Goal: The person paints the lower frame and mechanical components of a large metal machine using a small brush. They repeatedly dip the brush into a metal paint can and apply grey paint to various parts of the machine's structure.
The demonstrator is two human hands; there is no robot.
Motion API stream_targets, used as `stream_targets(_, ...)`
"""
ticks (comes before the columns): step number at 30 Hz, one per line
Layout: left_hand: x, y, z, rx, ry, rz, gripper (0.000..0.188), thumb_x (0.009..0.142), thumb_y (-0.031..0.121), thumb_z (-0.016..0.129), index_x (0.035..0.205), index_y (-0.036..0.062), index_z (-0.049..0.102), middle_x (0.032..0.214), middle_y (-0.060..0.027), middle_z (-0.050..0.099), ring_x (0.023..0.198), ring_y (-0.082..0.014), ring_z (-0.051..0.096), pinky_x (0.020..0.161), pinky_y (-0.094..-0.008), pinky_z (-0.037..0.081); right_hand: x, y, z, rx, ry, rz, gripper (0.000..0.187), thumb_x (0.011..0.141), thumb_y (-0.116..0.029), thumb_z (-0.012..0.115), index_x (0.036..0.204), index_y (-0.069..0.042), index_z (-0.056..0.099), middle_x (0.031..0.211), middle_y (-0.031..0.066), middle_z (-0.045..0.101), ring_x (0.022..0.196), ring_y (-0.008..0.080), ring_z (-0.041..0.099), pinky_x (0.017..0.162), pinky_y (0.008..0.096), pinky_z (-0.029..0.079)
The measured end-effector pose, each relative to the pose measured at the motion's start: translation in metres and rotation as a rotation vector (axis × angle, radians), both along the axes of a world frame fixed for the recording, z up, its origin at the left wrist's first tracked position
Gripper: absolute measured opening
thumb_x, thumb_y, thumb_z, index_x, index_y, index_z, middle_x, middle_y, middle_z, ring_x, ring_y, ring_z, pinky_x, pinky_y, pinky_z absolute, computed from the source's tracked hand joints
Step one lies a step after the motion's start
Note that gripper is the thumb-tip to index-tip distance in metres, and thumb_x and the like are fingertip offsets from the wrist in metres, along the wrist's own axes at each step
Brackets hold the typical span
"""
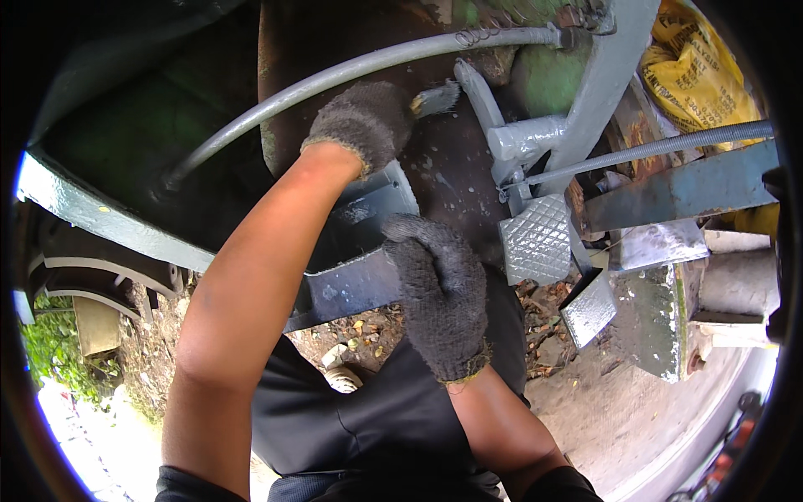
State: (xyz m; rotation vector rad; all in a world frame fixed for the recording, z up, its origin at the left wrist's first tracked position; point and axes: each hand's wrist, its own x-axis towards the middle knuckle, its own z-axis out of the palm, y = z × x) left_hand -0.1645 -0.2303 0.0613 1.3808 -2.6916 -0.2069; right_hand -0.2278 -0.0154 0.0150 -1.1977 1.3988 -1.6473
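My left hand (pixel 364 121), in a dark knitted glove, is closed around a paintbrush (pixel 438 99). The brush's grey-coated bristles point right, close to a grey-painted metal lever (pixel 478 90). Fingers hide most of the handle. Nearer to me, my right hand (pixel 442 293) wears a matching glove, and its fingers curl at the right end of a grey metal frame (pixel 351 289). Their exact hold on the edge is partly hidden. Behind the hands stands a dark brown panel (pixel 456 171) with grey paint spots. To the right hangs a grey pedal (pixel 537 241) with a diamond-pattern face.
A curved grey pipe (pixel 335 74) arches over my left hand. A long spring (pixel 652 151) runs right from the pedal linkage, above a blue-grey bar (pixel 682 191). A second pedal (pixel 590 308) hangs lower. A yellow sack (pixel 698 71) lies far right; dry leaves (pixel 544 335) litter the ground.
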Motion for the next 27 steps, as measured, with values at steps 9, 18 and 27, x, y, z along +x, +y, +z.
stream_targets(9, 0.019, -0.023, -0.024, -0.084, 0.077, 0.180, 0.044, 0.102, 0.029, 0.057, 0.137, 0.0058, 0.069, 0.137, -0.0241, 0.069, 0.131, -0.0411, 0.064, 0.112, -0.0498, 0.051, 0.001, 0.001, -0.001, 0.046, -0.118, 0.013, 0.020, 0.107, -0.015, 0.067, 0.121, -0.002, 0.073, 0.116, 0.0142, 0.078, 0.101, 0.0224, 0.075, 0.088, 0.0339, 0.058)
stream_targets(18, -0.001, -0.023, -0.016, -0.187, -0.101, 0.186, 0.040, 0.097, 0.013, 0.062, 0.135, 0.0058, 0.069, 0.132, -0.0223, 0.072, 0.126, -0.0380, 0.069, 0.105, -0.0495, 0.056, -0.001, 0.001, -0.003, 0.091, -0.166, 0.061, 0.021, 0.108, -0.014, 0.064, 0.121, 0.000, 0.072, 0.119, 0.0117, 0.074, 0.104, 0.0192, 0.072, 0.095, 0.0335, 0.058)
stream_targets(27, -0.009, -0.024, -0.006, -0.133, -0.075, 0.094, 0.037, 0.097, 0.011, 0.061, 0.132, 0.0117, 0.073, 0.131, -0.0212, 0.073, 0.123, -0.0395, 0.070, 0.103, -0.0495, 0.057, 0.002, 0.001, 0.001, 0.122, -0.205, 0.050, 0.020, 0.108, -0.015, 0.065, 0.120, -0.001, 0.073, 0.115, 0.0122, 0.077, 0.102, 0.0204, 0.074, 0.092, 0.0333, 0.058)
